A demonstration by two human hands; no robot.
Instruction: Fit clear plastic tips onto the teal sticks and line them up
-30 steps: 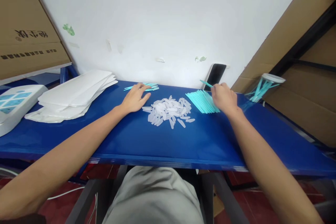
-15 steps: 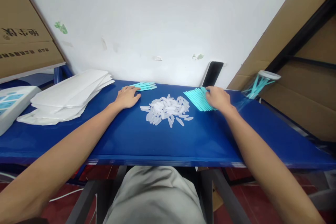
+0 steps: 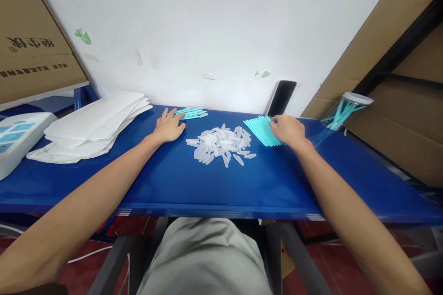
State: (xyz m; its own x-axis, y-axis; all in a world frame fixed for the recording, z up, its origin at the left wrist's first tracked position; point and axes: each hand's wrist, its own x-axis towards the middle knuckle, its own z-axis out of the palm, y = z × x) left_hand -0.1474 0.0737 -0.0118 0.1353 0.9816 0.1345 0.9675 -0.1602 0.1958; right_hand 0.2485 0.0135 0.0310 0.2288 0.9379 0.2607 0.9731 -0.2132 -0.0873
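Observation:
A heap of small clear plastic caps (image 3: 221, 143) lies in the middle of the blue table (image 3: 242, 184). My left hand (image 3: 168, 127) rests flat and open on the table, just left of the caps and next to a small bunch of teal sticks (image 3: 191, 113). My right hand (image 3: 288, 130) lies on the right end of a neat row of teal sticks (image 3: 259, 130), fingers curled onto them; whether it grips one is hidden.
A stack of white bags (image 3: 93, 124) lies at the left, with a white device (image 3: 17, 136) beyond it. A dark phone (image 3: 283, 97) leans on the wall. A clear jar of teal sticks (image 3: 342, 110) lies at the right. Cardboard boxes flank both sides.
My right hand, which held one teal stick raised above the row, has come down onto the row. My left hand has drawn slightly left, away from the caps.

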